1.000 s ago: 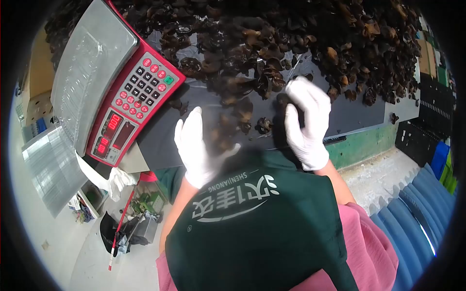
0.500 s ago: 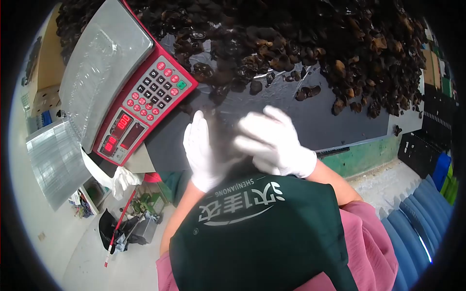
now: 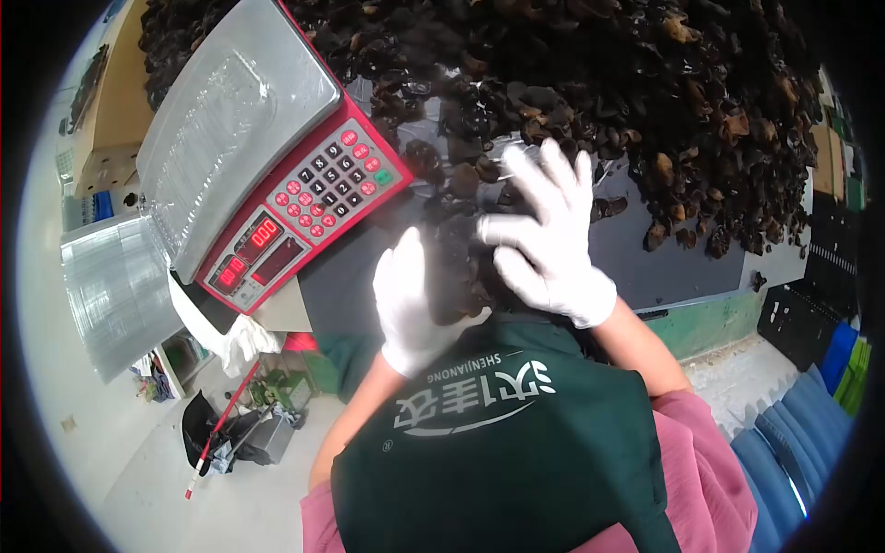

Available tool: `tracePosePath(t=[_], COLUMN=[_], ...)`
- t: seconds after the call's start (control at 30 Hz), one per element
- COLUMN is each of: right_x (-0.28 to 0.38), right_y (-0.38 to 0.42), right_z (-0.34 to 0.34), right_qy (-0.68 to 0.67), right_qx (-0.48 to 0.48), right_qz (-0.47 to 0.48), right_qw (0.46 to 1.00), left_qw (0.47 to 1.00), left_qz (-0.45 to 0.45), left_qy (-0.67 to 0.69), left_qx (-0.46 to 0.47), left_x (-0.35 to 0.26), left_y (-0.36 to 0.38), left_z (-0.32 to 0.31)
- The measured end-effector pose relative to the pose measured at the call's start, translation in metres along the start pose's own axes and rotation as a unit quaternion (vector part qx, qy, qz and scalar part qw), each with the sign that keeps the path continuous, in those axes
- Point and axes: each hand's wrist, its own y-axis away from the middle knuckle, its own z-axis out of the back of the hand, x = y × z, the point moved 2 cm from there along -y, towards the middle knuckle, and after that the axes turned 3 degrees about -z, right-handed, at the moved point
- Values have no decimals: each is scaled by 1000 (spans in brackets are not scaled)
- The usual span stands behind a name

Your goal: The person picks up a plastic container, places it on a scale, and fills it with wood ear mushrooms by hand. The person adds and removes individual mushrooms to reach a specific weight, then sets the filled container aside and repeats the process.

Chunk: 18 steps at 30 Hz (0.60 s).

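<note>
My left hand (image 3: 408,300), in a white glove, is cupped against dark brown, wrinkled pieces (image 3: 456,281) near the table's front edge. Its palm faces the pieces, and part of its fingers is hidden behind them. My right hand (image 3: 548,235), also gloved in white, is on the other side of these pieces with its fingers spread over the dark table top (image 3: 350,286). Left of my hands stands a red electronic scale (image 3: 318,198) with a grey pan (image 3: 235,120) wrapped in clear film. Its lit display shows 0.00.
A large heap of the same dark pieces (image 3: 636,83) covers the back and right of the table. Cardboard boxes (image 3: 115,129) stand at the left, and a black crate (image 3: 802,318) at the right. A white cloth (image 3: 244,341) hangs below the scale.
My right hand has moved forward and spread its fingers. Dark pieces now show beside my left palm. The scale and table appear shifted slightly right in view.
</note>
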Motion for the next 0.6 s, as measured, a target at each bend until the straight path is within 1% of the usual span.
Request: tracePosePath(t=[0.03,0.1,0.17,0.23,0.27,0.37,0.43,0.47,0.53,0.57,0.6], right_x=[-3,-11,-6,0,3,18,36,38,22,13,8], right_y=[-14,-45,-67,-70,-62,-19,-4,-1,-10,-20,-38], right_z=[-1,-13,-30,-45,-46,-32,-15,-8,-1,1,3], right_qy=[31,64,124,115,102,25,-59,-94,-44,-19,76], right_qx=[-39,-57,-7,44,84,152,153,151,54,4,-27], right_qz=[-15,-11,20,14,7,15,55,64,60,59,22], right_qw=[999,996,992,992,991,988,985,982,996,998,997], left_qw=[1000,1000,999,994,993,995,995,995,993,992,991], left_qz=[1,-5,-21,-44,-46,-30,-13,-1,32,32,25], left_qy=[-10,-18,4,45,40,40,53,69,101,110,116], left_qx=[2,-3,-37,-87,-100,-83,-78,-74,-50,-54,-63], left_x=[-2,-2,0,-1,2,11,16,17,12,9,7], left_y=[-1,2,0,-8,-4,10,13,14,12,8,5], left_z=[2,2,0,0,-3,-6,-10,-12,-7,-3,-3])
